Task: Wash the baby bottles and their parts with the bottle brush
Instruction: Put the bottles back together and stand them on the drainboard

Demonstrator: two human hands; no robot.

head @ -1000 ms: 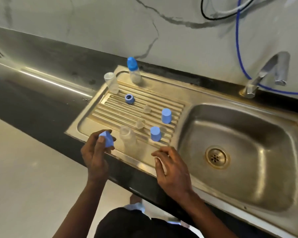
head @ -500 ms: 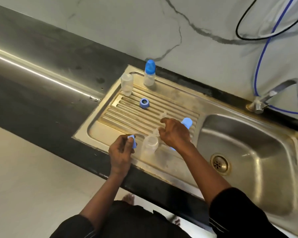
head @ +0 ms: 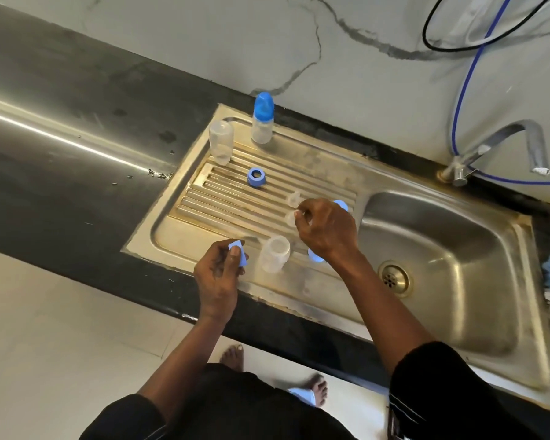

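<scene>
Clear plastic baby bottle point(head: 274, 254), uncapped, stands near the steel drainboard point(head: 185, 236)'s front edge, between the hands; left hand point(head: 219, 277) grips a blue plastic cap point(head: 237, 257), right hand point(head: 326, 230) pinches a clear silicone teat point(head: 294, 215) mid-board. Likely gathering parts; next calls for moving them to the steel basin point(head: 458, 249) for scrubbing

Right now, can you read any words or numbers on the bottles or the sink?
None can be read.
The capped bottle, the back open bottle, the near open bottle and the blue ring show no clear print; any marks are too blurred.
The sink and tap show no label.
</scene>
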